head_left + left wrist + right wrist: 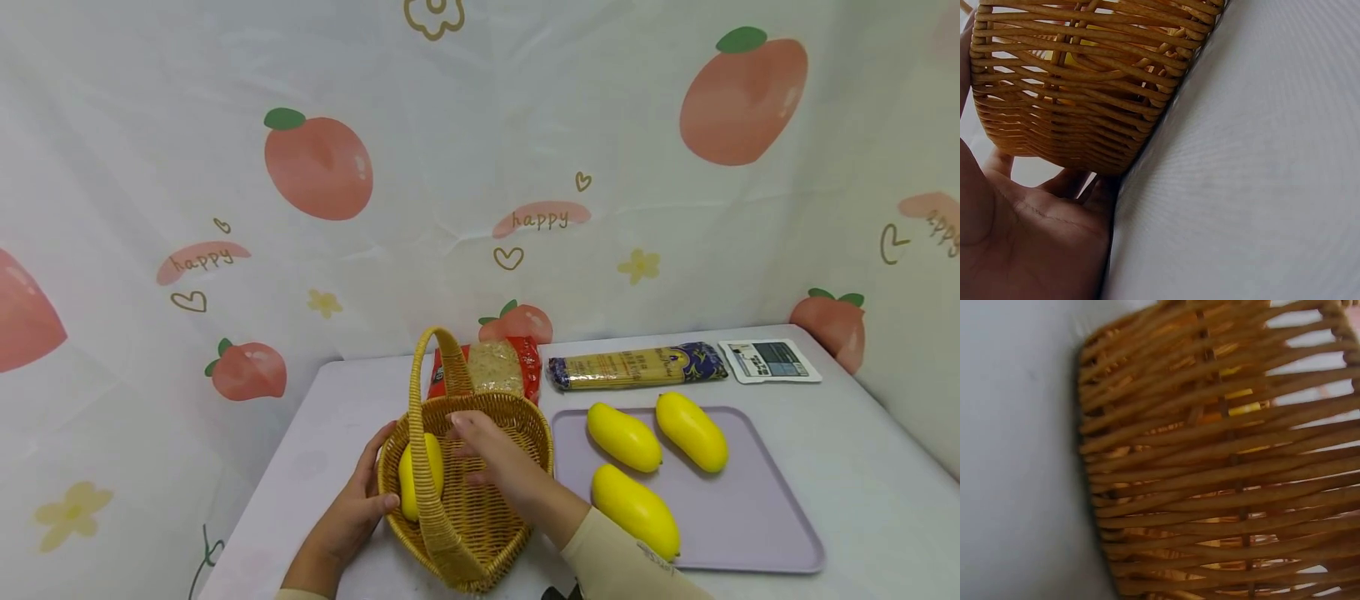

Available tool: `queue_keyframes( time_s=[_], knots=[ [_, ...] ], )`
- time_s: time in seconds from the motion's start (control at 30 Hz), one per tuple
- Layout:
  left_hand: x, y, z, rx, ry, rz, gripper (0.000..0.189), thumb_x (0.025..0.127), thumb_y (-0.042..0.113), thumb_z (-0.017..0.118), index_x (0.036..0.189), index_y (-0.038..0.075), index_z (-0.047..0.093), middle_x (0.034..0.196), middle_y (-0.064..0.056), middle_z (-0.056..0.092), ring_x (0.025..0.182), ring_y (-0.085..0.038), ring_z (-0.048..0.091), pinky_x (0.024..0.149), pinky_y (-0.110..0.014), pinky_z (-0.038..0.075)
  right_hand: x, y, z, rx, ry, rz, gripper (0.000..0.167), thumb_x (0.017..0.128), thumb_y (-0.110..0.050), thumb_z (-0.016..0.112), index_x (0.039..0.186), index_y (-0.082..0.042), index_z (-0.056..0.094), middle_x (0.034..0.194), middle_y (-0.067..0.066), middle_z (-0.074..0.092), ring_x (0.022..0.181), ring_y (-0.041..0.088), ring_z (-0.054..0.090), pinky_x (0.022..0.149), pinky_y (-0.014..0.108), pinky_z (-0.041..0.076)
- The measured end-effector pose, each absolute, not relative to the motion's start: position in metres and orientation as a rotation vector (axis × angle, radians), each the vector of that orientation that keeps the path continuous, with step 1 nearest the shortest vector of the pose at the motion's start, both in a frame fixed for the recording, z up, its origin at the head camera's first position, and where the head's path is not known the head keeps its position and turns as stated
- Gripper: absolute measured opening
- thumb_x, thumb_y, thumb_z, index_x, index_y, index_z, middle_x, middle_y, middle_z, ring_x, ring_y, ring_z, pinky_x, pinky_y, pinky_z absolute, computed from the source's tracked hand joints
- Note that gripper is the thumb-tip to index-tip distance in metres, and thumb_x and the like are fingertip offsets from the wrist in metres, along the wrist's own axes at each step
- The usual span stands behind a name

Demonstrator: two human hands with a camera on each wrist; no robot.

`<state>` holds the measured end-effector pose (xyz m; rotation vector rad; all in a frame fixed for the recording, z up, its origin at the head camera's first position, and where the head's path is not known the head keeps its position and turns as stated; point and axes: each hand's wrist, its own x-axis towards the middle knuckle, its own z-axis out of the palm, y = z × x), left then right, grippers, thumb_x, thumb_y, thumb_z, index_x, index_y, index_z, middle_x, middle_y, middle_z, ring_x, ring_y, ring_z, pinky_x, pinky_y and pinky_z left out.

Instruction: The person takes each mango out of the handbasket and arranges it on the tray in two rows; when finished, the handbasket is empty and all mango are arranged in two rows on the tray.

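Note:
My left hand (348,512) holds the left side of a brown wicker basket (542,433), its thumb at the rim and its fingers around the outer wall. The left wrist view shows the palm close beside the woven wall (1085,94). One yellow mango (431,467) lies inside the basket at the left, partly behind the upright handle (417,417). Over the basket's opening, my right hand (483,454) has loosely bent fingers and nothing in its grasp, a little right of that mango. The right wrist view is filled mostly by basket weave (1222,469); no fingers can be made out there.
A lilac tray (735,525) on the right bears three mangoes (636,510). Behind stand a red food bag (495,367), a long noodle pack (637,367) and a white packet (770,361). A patterned cloth (420,283) hangs behind the table.

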<state>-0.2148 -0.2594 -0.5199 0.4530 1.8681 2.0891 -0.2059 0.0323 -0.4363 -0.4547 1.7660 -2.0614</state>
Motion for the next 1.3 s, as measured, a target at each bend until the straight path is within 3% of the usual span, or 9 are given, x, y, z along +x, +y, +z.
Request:
queue_keyframes(
  time_s=[0.43,0.67,0.9,1.07,1.17,1.3],
  knots=[
    [-0.213,-0.26,-0.521,0.466,1.888,2.074,0.103,0.096,0.013,0.077,0.176,0.028,0.013,0.178,-0.018,0.01,0.153,-0.019,0.038,0.117,-0.029,0.038,-0.224,0.017,-0.44,-0.304,1.784,-2.023,0.08,0.109,-0.063,0.052,0.159,-0.003,0.042,0.155,0.021,0.047,0.141,0.049,0.046,0.103,0.072,0.046],
    [-0.214,-0.26,-0.52,0.433,1.907,2.08,0.105,0.094,0.013,0.079,0.175,0.031,0.016,0.178,-0.015,0.011,0.153,-0.02,0.039,0.117,-0.03,0.038,-0.228,0.017,-0.448,-0.35,1.716,-1.84,0.071,0.108,-0.063,0.056,0.152,-0.007,0.053,0.149,0.01,0.051,0.132,0.042,0.053,0.096,0.07,0.053],
    [-0.214,-0.262,-0.521,0.435,1.906,2.075,0.106,0.094,0.013,0.079,0.175,0.031,0.014,0.178,-0.016,0.01,0.153,-0.019,0.038,0.117,-0.029,0.038,-0.23,0.016,-0.454,-0.447,1.756,-1.684,0.058,0.113,-0.046,0.057,0.157,-0.009,0.052,0.146,0.01,0.058,0.126,0.037,0.063,0.097,0.064,0.055],
    [-0.214,-0.263,-0.523,0.439,1.889,2.078,0.105,0.095,0.013,0.078,0.175,0.031,0.014,0.178,-0.015,0.008,0.153,-0.019,0.038,0.117,-0.03,0.038,-0.23,0.018,-0.457,-0.505,1.785,-1.556,0.052,0.108,-0.027,0.066,0.155,-0.008,0.055,0.14,0.008,0.062,0.118,0.028,0.065,0.09,0.055,0.059],
    [-0.214,-0.263,-0.524,0.445,1.884,2.079,0.105,0.095,0.013,0.079,0.175,0.031,0.013,0.179,-0.014,0.006,0.153,-0.017,0.037,0.117,-0.028,0.037,-0.23,0.019,-0.459,-0.563,1.793,-1.51,0.047,0.101,-0.015,0.069,0.147,-0.008,0.061,0.128,0.006,0.065,0.11,0.022,0.064,0.083,0.046,0.061],
    [-0.215,-0.262,-0.523,0.444,1.885,2.079,0.106,0.095,0.014,0.08,0.175,0.031,0.014,0.179,-0.012,0.005,0.154,-0.014,0.035,0.118,-0.026,0.034,-0.229,0.021,-0.461,-0.685,1.829,-1.447,0.037,0.091,-0.005,0.071,0.127,-0.011,0.07,0.113,0.001,0.067,0.097,0.014,0.06,0.079,0.031,0.053]
  ],
)
